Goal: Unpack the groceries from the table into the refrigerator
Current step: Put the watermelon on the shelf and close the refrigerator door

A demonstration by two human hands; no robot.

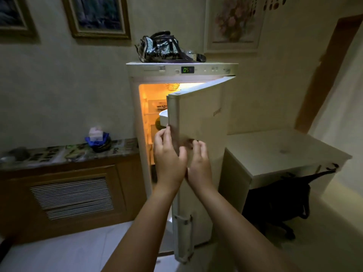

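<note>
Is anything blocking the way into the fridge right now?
Yes, partly. The refrigerator door is only partway open, its edge covering much of the lit interior. The left hand is at that edge, the right hand on its front. Neither holds groceries.

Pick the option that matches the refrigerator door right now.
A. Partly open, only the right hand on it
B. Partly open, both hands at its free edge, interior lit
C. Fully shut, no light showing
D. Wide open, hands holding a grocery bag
B: the refrigerator door stands ajar with orange light in the gap, and the left hand and right hand are both at its edge, holding no groceries.
</note>
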